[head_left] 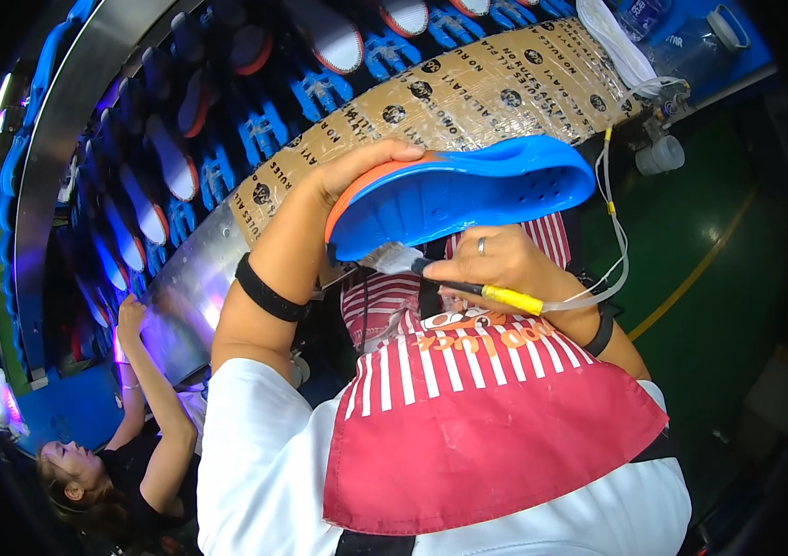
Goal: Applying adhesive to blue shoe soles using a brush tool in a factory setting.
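Note:
My left hand [371, 167] grips the heel end of a blue and orange shoe sole [454, 199], its hollow inner side facing me and its long axis running left to right. Under the sole's near edge, my right hand [496, 259] is closed round the dark handle of a flat paintbrush [394, 257]. The pale bristles meet the sole's lower left rim; whether they press on it I cannot tell. Yellow tape joins the brush handle to a clear tube [588, 301], which curves up on the right. A ring shows on my right hand.
Beyond the sole runs a ledge covered in printed brown cardboard [468, 88]. Behind it, a conveyor carries rows of soles [334, 42] and blue shoe parts [322, 93]. Clear bottles [699, 46] stand at the upper right. Another person [125, 463] reaches toward the conveyor at left.

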A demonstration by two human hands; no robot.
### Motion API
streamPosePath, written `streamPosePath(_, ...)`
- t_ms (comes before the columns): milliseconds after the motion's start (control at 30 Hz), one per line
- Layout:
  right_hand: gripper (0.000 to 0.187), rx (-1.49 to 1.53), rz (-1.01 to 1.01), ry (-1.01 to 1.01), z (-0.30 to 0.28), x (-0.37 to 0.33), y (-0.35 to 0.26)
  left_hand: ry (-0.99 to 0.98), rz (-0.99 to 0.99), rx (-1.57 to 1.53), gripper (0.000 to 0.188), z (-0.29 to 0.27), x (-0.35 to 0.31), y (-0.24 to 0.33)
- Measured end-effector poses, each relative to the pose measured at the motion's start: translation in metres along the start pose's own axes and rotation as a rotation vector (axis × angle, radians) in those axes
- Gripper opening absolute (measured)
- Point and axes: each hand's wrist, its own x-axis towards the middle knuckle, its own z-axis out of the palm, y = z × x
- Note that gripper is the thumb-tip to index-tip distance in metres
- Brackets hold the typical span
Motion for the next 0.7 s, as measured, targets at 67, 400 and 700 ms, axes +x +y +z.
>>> streamPosePath(67,0.025,-0.013,-0.003,-0.025,-0.001,-0.002,-0.004,0.089,-0.078,0.009,0.053,0.002,-0.007,0.0)
streamPosePath(400,0.026,-0.006,0.063,-0.015,0.01,-0.014,0.0,0.097,-0.08,0.008,0.053,-0.017,-0.024,-0.002)
streamPosePath(700,0.023,0.055,0.107,0.077,0.013,-0.004,-0.003,0.164,0.028,0.02,0.052,-0.035,-0.033,-0.015)
